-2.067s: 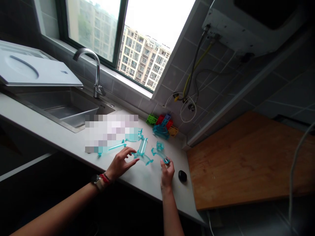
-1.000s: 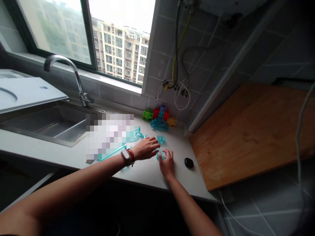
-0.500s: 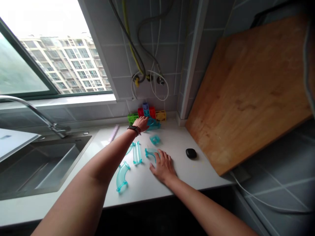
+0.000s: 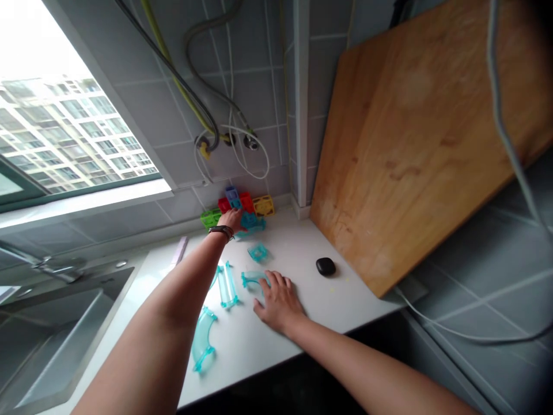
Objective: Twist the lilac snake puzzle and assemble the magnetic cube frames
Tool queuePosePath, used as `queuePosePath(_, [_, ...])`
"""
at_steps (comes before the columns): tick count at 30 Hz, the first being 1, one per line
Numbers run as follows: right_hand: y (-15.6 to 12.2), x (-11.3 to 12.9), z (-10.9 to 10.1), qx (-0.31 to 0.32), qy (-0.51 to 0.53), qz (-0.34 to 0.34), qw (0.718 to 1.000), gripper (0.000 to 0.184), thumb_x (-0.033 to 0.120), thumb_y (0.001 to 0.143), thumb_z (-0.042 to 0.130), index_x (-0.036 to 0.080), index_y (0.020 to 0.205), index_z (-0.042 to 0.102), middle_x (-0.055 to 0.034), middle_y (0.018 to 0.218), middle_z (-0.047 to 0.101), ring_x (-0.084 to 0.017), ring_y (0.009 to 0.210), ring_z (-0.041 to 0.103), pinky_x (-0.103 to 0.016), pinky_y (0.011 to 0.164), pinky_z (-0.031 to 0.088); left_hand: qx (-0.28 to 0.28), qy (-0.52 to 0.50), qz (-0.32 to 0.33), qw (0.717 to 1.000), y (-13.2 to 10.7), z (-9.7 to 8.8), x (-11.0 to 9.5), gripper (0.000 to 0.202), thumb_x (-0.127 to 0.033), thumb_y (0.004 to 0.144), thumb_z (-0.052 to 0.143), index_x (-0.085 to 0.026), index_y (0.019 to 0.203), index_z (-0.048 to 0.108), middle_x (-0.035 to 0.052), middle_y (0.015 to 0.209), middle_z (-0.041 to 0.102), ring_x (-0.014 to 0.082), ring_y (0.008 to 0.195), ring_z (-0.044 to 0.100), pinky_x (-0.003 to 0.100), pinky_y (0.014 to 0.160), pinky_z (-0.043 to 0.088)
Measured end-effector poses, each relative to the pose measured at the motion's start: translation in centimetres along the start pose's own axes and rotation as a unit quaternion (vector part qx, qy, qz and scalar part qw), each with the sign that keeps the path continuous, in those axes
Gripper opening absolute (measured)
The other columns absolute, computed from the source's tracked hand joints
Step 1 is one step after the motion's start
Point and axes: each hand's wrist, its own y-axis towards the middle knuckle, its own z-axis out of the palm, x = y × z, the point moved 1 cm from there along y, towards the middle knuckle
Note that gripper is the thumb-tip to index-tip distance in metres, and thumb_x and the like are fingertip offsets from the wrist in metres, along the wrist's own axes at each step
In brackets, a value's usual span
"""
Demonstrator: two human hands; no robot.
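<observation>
1. The left hand (image 4: 231,220) is stretched far out to the middle of the frame, at the foot of the tiled wall. A wristwatch (image 4: 221,231) sits on its wrist.
2. Its fingers lie on a cluster of coloured plastic blocks (image 4: 235,203) (green, red, blue and yellow) that stands against the wall. Whether the fingers grip a block or only rest on them cannot be told.
3. A heap of teal clear pieces (image 4: 251,222) lies just right of that hand, touching the blocks.
4. The right hand (image 4: 279,300) lies palm down on the white counter (image 4: 302,253), below centre, with its fingers spread and holding nothing.
5. Its fingertips touch a curved teal track piece (image 4: 252,279).
6. A straight teal track piece (image 4: 227,285) lies just left of the curved one, partly under the left forearm.
7. A longer curved teal piece (image 4: 203,340) lies lower left, near the counter's front edge.
8. A small teal connector (image 4: 258,252) sits between the two hands, apart from both.
9. A small black oval object (image 4: 325,266) lies right of the right hand, near a large wooden board (image 4: 410,144) that leans against the wall.
10. Hoses (image 4: 207,121) hang on the tiles above the blocks. A steel sink (image 4: 56,323) fills the lower left and a window (image 4: 64,127) the upper left.
</observation>
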Motion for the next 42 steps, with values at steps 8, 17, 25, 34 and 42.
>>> queuePosePath(8, [0.0,0.0,-0.2,-0.002,0.001,-0.001,1.0,0.045,0.045,0.095,0.059,0.019,0.132,0.061,-0.0162,0.148,0.056,-0.033,0.136,0.047,-0.049,0.112,0.037,-0.06,-0.082,0.015,0.995,-2.1,-3.1,-0.5,0.043,-0.049,0.092,0.07,-0.015,0.118,0.064,0.0114,0.119,0.066,0.0268,0.104,0.066,0.044,0.09,0.056])
queuePosePath(17, [-0.2,-0.1,-0.2,-0.005,0.003,-0.003,1.0,0.046,0.043,0.094,0.061,0.019,0.133,0.06,-0.0171,0.147,0.056,-0.034,0.136,0.046,-0.049,0.11,0.037,-0.124,-0.312,0.045,0.941,-12.7,-5.4,-4.5,0.052,-0.053,0.066,0.089,-0.02,0.096,0.062,0.0007,0.086,0.065,0.0198,0.078,0.061,0.033,0.078,0.051])
queuePosePath(25, [-0.4,-0.6,0.3,-0.042,0.043,-0.022,0.998,0.037,0.038,0.094,0.061,0.021,0.126,0.065,-0.0168,0.142,0.061,-0.035,0.129,0.053,-0.05,0.104,0.044,-0.143,-0.55,-0.047,0.821,-31.5,0.0,-12.8,0.046,-0.063,0.079,0.077,-0.02,0.086,0.059,-0.0002,0.07,0.064,0.0164,0.06,0.059,0.029,0.059,0.051])
queuePosePath(34, [-0.7,-2.4,0.6,-0.144,0.14,-0.036,0.979,0.039,0.041,0.107,0.034,0.02,0.123,0.063,-0.0166,0.133,0.061,-0.03,0.127,0.057,-0.048,0.108,0.048,-0.209,-0.676,-0.148,0.691,-31.7,4.5,-14.2,0.05,-0.068,0.084,0.071,-0.019,0.084,0.058,-0.0028,0.067,0.056,0.0128,0.057,0.053,0.027,0.061,0.049])
queuePosePath(42, [-3.2,-1.0,-0.6,-0.09,0.161,-0.209,0.96,0.04,0.054,0.093,0.061,0.022,0.117,0.061,-0.014,0.119,0.066,-0.033,0.115,0.062,-0.049,0.1,0.051,-0.223,-0.723,-0.165,0.633,-32.6,3.6,-14.6,0.051,-0.071,0.076,0.077,-0.022,0.077,0.063,0.0031,0.074,0.062,0.0195,0.071,0.061,0.031,0.069,0.052])
